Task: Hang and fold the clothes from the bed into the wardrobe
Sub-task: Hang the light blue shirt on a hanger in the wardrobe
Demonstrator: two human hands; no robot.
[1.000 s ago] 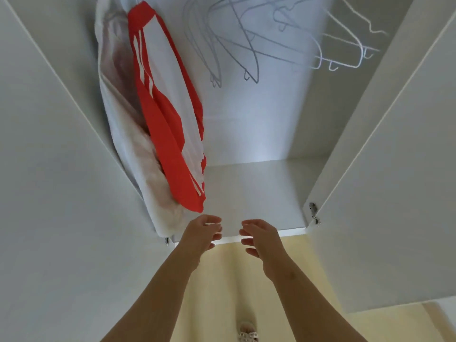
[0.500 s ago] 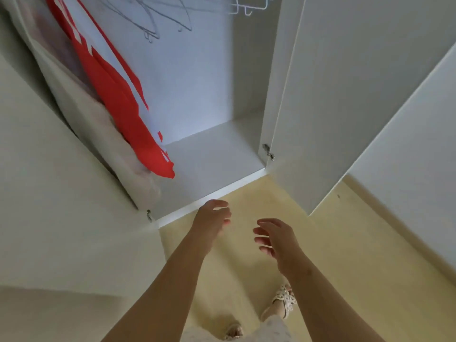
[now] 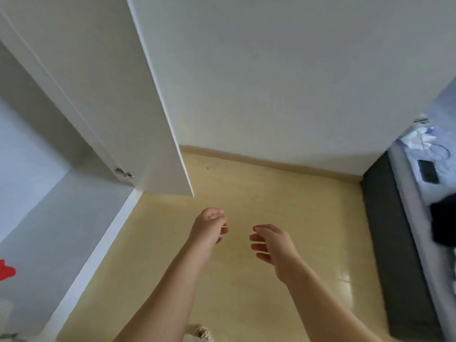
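Between wardrobe door [image 3: 118, 82] and bed [image 3: 394, 230], left hand [image 3: 209, 224] and right hand [image 3: 274, 243] hover over floor [image 3: 246, 188], fingers [image 3: 261, 227] loose, empty. The clothes [image 3: 444, 223] are cropped, blurred.

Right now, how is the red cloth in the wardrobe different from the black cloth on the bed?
Colour: the red cloth is bright, the black cloth is dark. Place: the red cloth is inside the wardrobe at the far left, while the black cloth lies on the bed at the far right. Shared: the picture's edge cuts off both, and the left hand and right hand touch neither.
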